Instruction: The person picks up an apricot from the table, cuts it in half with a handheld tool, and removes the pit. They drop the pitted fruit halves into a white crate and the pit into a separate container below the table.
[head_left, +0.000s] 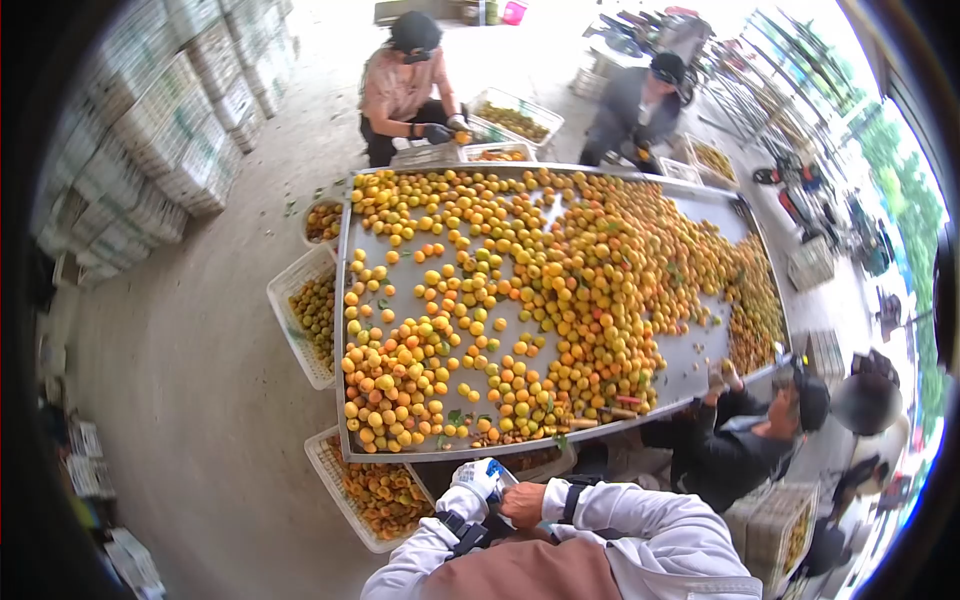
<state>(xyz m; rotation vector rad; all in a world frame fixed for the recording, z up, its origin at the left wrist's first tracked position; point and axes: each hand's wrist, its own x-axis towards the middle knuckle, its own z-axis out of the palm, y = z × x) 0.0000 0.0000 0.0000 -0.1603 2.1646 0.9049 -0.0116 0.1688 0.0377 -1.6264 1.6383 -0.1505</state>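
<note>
Hovering by the table [690,360] edge below heaped orange fruit [590,290], the left hand [482,476] was seen in a white glove [466,497], gripped at the cuff by the bare right hand [522,503]; the left's own grip couldn't be told.

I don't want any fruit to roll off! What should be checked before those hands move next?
1. Left hand gloved: ok, a white glove is on.
2. Right hand gloved: not ok, it is bare and rests at the left wrist.
3. Apricots near the front edge of the sorting table: ok, heaped there.
4. Room in the white crate below the front corner: cannot tell, fruit lies in it.
5. Co-worker's hand clear of both hands: ok, it is at the table's right edge.
</note>
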